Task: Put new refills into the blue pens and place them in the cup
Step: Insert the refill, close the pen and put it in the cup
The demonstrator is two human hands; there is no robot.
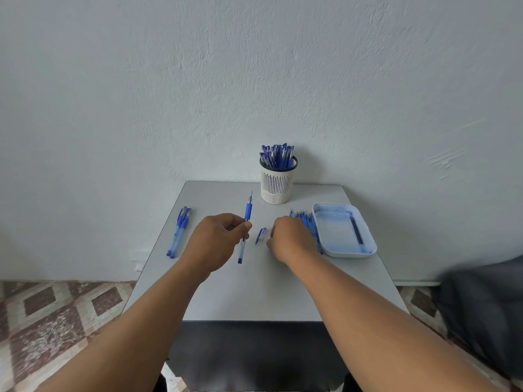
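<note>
While I watch from the head camera, the left hand [218, 239] pinches an uncapped blue pen [245, 227] between thumb and fingertips, holding it above the grey table [254, 292] with its tip pointing away toward the wall. Just right of that pen, a loose blue cap [261, 235] lies on the table. The right hand [288, 241] rests knuckles-up beside the cap, fingers curled down onto the table; I cannot tell whether it holds anything. Beyond and partly under that hand lies a heap of blue refills [305, 219], touching the left edge of a white tray [343, 232] stained with blue ink. One dark refill [356, 230] lies inside the tray. At the far edge of the table, against the wall, stands a cream slotted cup [276, 183] packed with capped blue pens standing upright. Near the table's left edge, two capped pens [179, 232] lie side by side, well apart from the hands.
</note>
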